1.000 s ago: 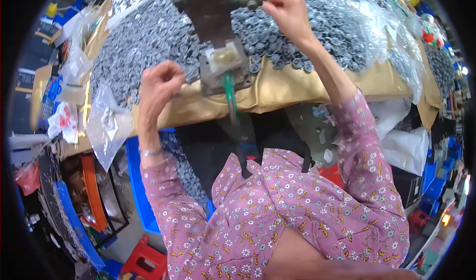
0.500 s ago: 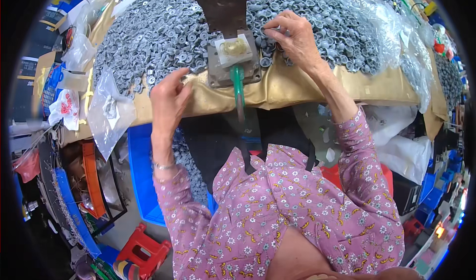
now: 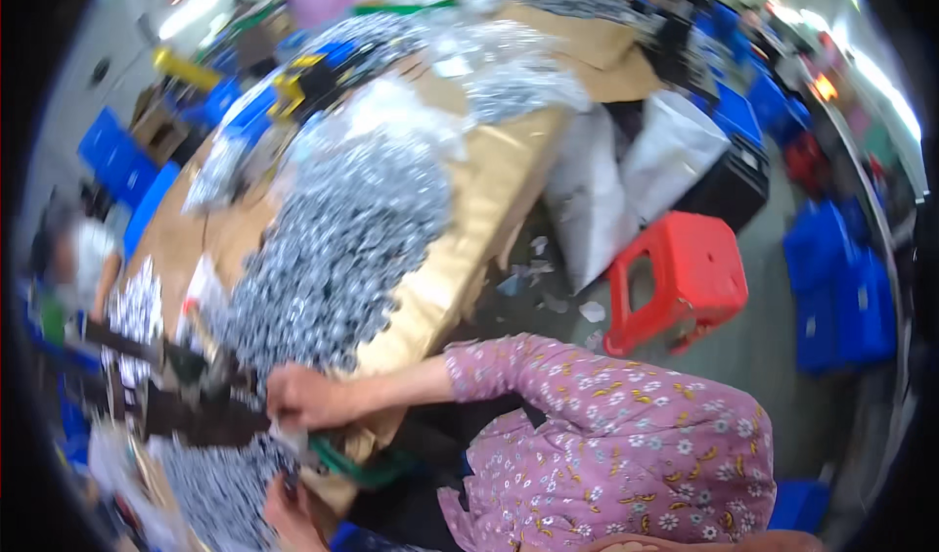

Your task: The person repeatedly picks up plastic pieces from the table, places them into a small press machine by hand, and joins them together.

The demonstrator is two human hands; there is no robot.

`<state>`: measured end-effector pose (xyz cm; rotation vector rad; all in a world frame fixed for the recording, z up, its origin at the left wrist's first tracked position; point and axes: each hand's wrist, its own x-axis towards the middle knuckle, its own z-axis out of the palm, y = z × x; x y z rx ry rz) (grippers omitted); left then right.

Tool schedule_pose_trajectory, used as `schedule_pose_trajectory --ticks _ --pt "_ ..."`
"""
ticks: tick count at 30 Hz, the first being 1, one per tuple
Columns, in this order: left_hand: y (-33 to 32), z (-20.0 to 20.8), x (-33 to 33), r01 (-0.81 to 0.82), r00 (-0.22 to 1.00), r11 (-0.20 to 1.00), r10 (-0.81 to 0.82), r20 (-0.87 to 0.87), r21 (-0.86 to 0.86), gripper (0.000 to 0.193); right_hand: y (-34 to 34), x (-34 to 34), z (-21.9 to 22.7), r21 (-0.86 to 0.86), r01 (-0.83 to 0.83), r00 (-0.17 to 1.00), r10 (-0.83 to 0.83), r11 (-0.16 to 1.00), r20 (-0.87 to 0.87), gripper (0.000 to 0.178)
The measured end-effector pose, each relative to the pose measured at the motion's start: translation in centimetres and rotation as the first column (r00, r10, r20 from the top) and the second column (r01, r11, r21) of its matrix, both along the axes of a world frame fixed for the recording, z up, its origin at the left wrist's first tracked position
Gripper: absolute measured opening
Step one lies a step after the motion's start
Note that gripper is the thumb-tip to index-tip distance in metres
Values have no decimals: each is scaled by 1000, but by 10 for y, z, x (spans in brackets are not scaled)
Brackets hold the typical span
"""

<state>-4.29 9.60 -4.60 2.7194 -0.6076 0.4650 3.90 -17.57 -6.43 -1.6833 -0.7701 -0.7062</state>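
The view is smeared by motion. My right hand is beside the dark metal hand press, its fingers curled down next to a pale pad. What they hold, if anything, is hidden. Nearer the lower edge, my left hand has its fingers drawn together by a small dark thing too blurred to name. A green curved handle sticks out from the press toward me. Small grey round plastic parts lie in a large heap beyond my right hand, and another heap lies beside my left hand.
A gold-brown sheet covers the table edge, with clear plastic bags farther back. On the floor at right stand a red stool, white sacks and blue bins. Another person is at the far left.
The whole view has swung to the right, so the press and both hands now appear at lower left. My right hand has come down close to the press pad; my left is near it.
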Motion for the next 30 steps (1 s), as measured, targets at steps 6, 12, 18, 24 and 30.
schedule_pose_trajectory --ticks 6,12,18,24,30 --pt "-15 24 1 40 999 994 -40 -5 97 26 -11 -12 12 -36 95 994 -93 995 60 15" --pt "-43 49 -8 26 955 726 -220 197 687 13 -10 -17 12 -29 208 956 -197 978 218 20" --pt "-46 47 -10 -61 920 564 -289 266 823 18 -12 -13 10 -47 185 963 -172 982 208 20" --pt "-53 34 -8 -66 935 626 -233 267 777 20 -16 -20 10 -8 199 958 -193 980 210 19" --pt "-11 -18 -2 75 982 978 -106 154 194 17 -1 -15 -5 -1 136 976 -134 991 173 12"
